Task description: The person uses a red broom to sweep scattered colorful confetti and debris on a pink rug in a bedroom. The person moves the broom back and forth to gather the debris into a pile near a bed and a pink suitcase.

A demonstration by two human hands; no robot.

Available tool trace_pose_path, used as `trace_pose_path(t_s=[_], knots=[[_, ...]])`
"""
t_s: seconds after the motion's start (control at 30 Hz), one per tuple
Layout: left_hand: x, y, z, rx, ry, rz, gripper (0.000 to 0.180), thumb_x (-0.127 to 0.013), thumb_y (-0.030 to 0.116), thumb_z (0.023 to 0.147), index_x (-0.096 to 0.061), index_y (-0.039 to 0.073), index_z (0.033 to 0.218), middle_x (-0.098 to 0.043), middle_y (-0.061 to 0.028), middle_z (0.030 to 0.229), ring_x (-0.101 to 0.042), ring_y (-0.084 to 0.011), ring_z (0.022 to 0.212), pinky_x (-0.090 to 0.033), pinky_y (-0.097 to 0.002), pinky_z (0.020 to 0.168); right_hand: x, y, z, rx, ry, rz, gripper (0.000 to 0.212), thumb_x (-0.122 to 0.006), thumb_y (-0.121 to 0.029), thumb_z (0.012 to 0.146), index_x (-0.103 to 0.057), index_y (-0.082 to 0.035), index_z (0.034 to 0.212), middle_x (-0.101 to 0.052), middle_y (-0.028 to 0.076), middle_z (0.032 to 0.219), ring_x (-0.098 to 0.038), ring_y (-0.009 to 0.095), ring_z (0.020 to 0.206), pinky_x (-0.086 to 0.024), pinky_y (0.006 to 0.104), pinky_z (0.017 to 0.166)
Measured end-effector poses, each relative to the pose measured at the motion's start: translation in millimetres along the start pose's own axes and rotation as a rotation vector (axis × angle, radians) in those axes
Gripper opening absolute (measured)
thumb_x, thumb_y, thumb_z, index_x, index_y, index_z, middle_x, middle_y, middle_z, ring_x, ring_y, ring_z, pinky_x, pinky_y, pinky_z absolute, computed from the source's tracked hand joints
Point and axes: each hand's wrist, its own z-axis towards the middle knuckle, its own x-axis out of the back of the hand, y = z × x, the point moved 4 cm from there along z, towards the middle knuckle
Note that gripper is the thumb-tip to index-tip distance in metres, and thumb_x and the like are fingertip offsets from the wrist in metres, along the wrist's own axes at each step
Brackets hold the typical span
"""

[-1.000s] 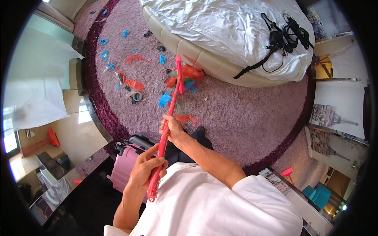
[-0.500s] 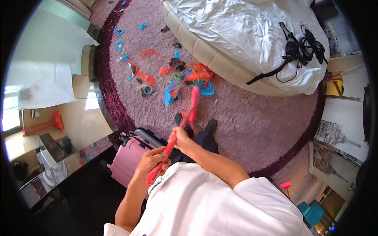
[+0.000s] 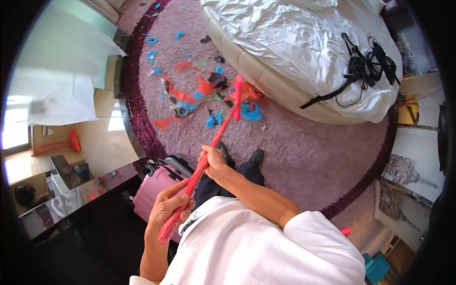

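Both of my hands are closed around the pinkish-red handle of a broom point(image 3: 195, 179). Its pink head, seen narrow side on, is out over the scraps beside the bed; whether it touches the carpet I cannot tell. My left hand point(image 3: 167, 205) grips near the handle's top end, close to my waist. Farther along the handle, my right hand point(image 3: 214, 163) is wrapped around it. Torn red scraps point(image 3: 205, 86) and blue plastic scraps point(image 3: 251, 112), with black bits among them, lie strewn past my shoes. A roll of tape point(image 3: 182, 112) lies at the left of the pile.
A round bed point(image 3: 280, 52) with white sheets curves along the far right, black straps point(image 3: 363, 66) on top. Close by my left side stands a pink suitcase point(image 3: 154, 190). Purplish carpet point(image 3: 304, 156) covers the floor. A pink piece point(image 3: 346, 232) shows at the right behind me.
The broom head has moved away from my shoes toward the bed, and my left hand has dropped lower. Scraps have shifted; a red one now lies left of the tape roll.
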Motion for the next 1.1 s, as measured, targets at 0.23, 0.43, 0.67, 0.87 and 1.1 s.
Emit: trace_pose_path(t_s=[0.23, 0.43, 0.67, 0.87, 1.1], knots=[[-28, -49, 97, 0.225, -0.310, -0.091, 0.035, -0.047, 0.008, 0.082, -0.041, -0.006, 0.114, -0.050, -0.0114, 0.071, -0.045, -0.0073, 0.046, -0.034, -0.0175, 0.033, 124, -50, 45, 0.141, 0.305, -0.011, 0.017, -0.053, -0.010, 0.077, -0.042, -0.009, 0.064, -0.042, 0.003, 0.051, -0.042, 0.016, 0.041, -0.038, 0.0277, 0.039], [-40, -41, 87, 0.122, -0.153, -0.095, 0.036, -0.044, 0.007, 0.083, -0.039, -0.002, 0.117, -0.051, -0.0105, 0.071, -0.046, -0.0078, 0.046, -0.034, -0.0175, 0.032, 86, -43, 61, 0.041, 0.146, -0.204, 0.022, -0.056, -0.019, 0.077, -0.043, -0.011, 0.061, -0.041, 0.001, 0.050, -0.042, 0.014, 0.041, -0.038, 0.0308, 0.039], [-10, -7, 31, -0.021, -0.046, -0.224, 0.040, -0.045, 0.005, 0.082, -0.037, 0.003, 0.122, -0.051, -0.0108, 0.069, -0.046, -0.0097, 0.042, -0.033, -0.0188, 0.031, -17, -19, 34, 0.070, -0.020, -0.260, 0.019, -0.058, -0.016, 0.074, -0.046, -0.004, 0.065, -0.048, 0.006, 0.056, -0.048, 0.017, 0.044, -0.040, 0.0287, 0.041], [-8, -7, 33, 0.064, -0.166, -0.228, 0.042, -0.041, 0.008, 0.083, -0.034, 0.000, 0.124, -0.049, -0.0126, 0.073, -0.042, -0.0067, 0.047, -0.032, -0.0166, 0.032, 11, -27, 21, 0.133, 0.102, -0.291, 0.015, -0.055, -0.012, 0.077, -0.045, -0.005, 0.068, -0.046, 0.004, 0.055, -0.044, 0.014, 0.044, -0.039, 0.0268, 0.041], [10, -31, 89, 0.130, -0.297, -0.305, 0.041, -0.043, 0.007, 0.083, -0.033, -0.008, 0.120, -0.051, -0.0127, 0.073, -0.042, -0.0064, 0.048, -0.032, -0.0172, 0.032, 68, -32, 54, 0.155, 0.302, -0.221, 0.016, -0.051, -0.007, 0.076, -0.041, -0.007, 0.064, -0.041, 0.003, 0.051, -0.040, 0.014, 0.039, -0.035, 0.0269, 0.036]])
